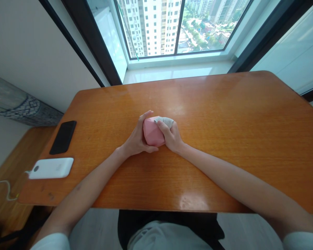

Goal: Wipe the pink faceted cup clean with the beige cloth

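Left hand (138,139), curved wide, holds a pink object (151,132) — right hand (173,137) clenches grey cloth (167,121) against it.

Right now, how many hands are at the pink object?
2: the left hand holds the pink object from its left; the right hand holds a pale cloth at its upper right.

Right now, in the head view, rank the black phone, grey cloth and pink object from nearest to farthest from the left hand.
1. Pink object: in the left hand.
2. Grey cloth: object's right side, in the right hand.
3. Black phone: well left, on the table.
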`<state>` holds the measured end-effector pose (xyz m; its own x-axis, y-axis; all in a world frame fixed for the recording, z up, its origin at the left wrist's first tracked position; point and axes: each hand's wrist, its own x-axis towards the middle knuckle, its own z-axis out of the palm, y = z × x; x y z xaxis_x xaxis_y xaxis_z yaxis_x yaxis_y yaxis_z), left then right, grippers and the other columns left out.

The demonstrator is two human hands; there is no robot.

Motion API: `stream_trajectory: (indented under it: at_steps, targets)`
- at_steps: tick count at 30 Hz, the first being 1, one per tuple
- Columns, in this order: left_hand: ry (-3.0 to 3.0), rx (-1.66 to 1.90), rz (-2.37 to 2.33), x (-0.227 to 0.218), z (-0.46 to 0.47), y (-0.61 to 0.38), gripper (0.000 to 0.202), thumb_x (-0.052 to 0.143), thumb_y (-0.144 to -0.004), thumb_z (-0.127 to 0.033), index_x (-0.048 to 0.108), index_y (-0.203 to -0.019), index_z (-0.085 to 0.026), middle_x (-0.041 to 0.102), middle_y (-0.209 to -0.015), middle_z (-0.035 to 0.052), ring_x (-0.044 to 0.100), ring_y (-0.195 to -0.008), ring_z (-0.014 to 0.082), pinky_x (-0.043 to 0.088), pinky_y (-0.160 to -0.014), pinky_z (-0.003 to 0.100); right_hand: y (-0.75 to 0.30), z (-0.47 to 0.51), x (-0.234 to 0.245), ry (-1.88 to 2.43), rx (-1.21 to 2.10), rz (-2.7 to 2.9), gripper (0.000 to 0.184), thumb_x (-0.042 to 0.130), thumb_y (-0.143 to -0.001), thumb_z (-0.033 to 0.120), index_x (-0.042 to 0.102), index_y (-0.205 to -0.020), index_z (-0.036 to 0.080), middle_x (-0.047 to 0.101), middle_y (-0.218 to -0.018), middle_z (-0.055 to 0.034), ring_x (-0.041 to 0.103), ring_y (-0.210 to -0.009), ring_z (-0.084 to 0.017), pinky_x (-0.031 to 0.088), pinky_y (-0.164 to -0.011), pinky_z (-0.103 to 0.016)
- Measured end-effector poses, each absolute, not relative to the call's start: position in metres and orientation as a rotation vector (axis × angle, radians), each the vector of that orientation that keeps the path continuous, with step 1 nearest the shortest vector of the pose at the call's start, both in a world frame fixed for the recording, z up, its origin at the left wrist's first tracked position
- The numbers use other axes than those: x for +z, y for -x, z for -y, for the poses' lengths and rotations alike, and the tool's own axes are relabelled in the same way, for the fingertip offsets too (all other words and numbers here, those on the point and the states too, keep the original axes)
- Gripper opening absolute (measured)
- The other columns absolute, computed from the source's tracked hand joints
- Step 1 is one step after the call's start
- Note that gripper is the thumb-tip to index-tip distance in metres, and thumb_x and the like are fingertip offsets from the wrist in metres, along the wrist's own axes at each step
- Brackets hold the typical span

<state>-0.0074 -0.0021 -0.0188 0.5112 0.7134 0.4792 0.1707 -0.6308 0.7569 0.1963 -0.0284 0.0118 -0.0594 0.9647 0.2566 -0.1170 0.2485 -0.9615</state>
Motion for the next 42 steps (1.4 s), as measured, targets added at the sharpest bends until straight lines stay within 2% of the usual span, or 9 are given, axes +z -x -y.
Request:
stream_trajectory:
  at_steps: [4,9,15,21,27,32,34,38,42]
  targets:
    - [-2.385,1.148,-0.669,-0.018,0.000,0.012,0.154,0.106,-0.060,-0.080,0.022,-0.183,-0.039,0.035,-0.184,0.0207,0.048,-0.166,0.0477,0.049,-0.133,0.069,-0.196,0.027,0.012,0.914,1.177,1.270,0.061,0.065,-0.101,0.076,0.059,-0.073,0.022,0.050,-0.068,0.0027,0.044,-0.065,-0.013,0.038,-0.061,-0.030]
    - [-2.577,1.146,-0.735,-0.011,-0.001,0.015,0.127,0.104,-0.072,-0.073,0.041,-0.176,-0.036,0.051,-0.173,0.0201,0.059,-0.158,0.0455,0.055,-0.129,0.065,-0.195,0.026,0.009,0.915,1.228,1.223,0.063,0.068,-0.099,0.079,0.059,-0.073,0.023,0.052,-0.068,0.0021,0.045,-0.065,-0.013,0.038,-0.059,-0.029]
    - [-2.431,1.242,-0.712,-0.006,0.002,0.005,0.121,0.106,-0.069,-0.069,0.049,-0.169,-0.032,0.063,-0.160,0.0172,0.066,-0.149,0.0419,0.059,-0.125,0.060,-0.195,0.026,0.009,0.883,1.190,1.216,0.058,0.069,-0.102,0.074,0.061,-0.076,0.022,0.053,-0.071,0.0024,0.047,-0.065,-0.013,0.038,-0.060,-0.029]
    - [-1.987,1.073,-0.759,-0.009,0.003,0.001,0.101,0.077,-0.090,-0.089,0.053,-0.162,-0.023,0.073,-0.146,0.0172,0.079,-0.110,0.0301,0.067,-0.098,0.046,-0.195,0.028,0.008,0.859,1.099,1.335,0.056,0.068,-0.105,0.068,0.059,-0.072,0.022,0.047,-0.068,0.0037,0.043,-0.062,-0.012,0.035,-0.058,-0.030]
    - [-2.002,1.102,-0.688,-0.016,0.002,0.003,0.110,0.079,-0.090,-0.089,0.041,-0.173,-0.027,0.058,-0.167,0.0209,0.068,-0.146,0.0398,0.060,-0.121,0.057,-0.196,0.030,0.007,0.901,1.129,1.345,0.061,0.069,-0.102,0.072,0.055,-0.068,0.023,0.045,-0.065,0.0039,0.040,-0.060,-0.011,0.032,-0.055,-0.030]
    - [-2.268,1.169,-0.644,-0.020,-0.003,0.011,0.143,0.098,-0.066,-0.088,0.026,-0.180,-0.040,0.041,-0.181,0.0206,0.057,-0.160,0.0466,0.052,-0.129,0.069,-0.195,0.029,0.007,0.903,1.152,1.306,0.053,0.070,-0.101,0.068,0.061,-0.073,0.023,0.049,-0.069,0.0031,0.042,-0.064,-0.013,0.037,-0.058,-0.030]
    - [-2.430,1.134,-0.678,-0.017,-0.004,0.015,0.148,0.105,-0.059,-0.082,0.030,-0.179,-0.040,0.042,-0.181,0.0203,0.054,-0.162,0.0475,0.053,-0.130,0.070,-0.195,0.029,0.007,0.885,1.169,1.300,0.047,0.069,-0.102,0.064,0.066,-0.079,0.023,0.054,-0.072,0.0023,0.045,-0.066,-0.013,0.040,-0.061,-0.031]
    - [-2.581,1.146,-0.749,-0.008,-0.003,0.019,0.134,0.108,-0.066,-0.069,0.039,-0.176,-0.035,0.056,-0.170,0.0192,0.063,-0.153,0.0430,0.058,-0.128,0.063,-0.196,0.028,0.006,0.871,1.169,1.304,0.047,0.069,-0.103,0.062,0.063,-0.076,0.023,0.052,-0.072,0.0025,0.045,-0.066,-0.013,0.038,-0.061,-0.031]
    - [-2.463,1.189,-0.768,-0.003,0.000,0.014,0.125,0.108,-0.066,-0.068,0.048,-0.169,-0.030,0.066,-0.157,0.0169,0.069,-0.145,0.0412,0.061,-0.123,0.059,-0.196,0.028,0.007,0.861,1.094,1.329,0.048,0.067,-0.105,0.062,0.064,-0.078,0.023,0.055,-0.075,0.0018,0.049,-0.069,-0.014,0.043,-0.066,-0.031]
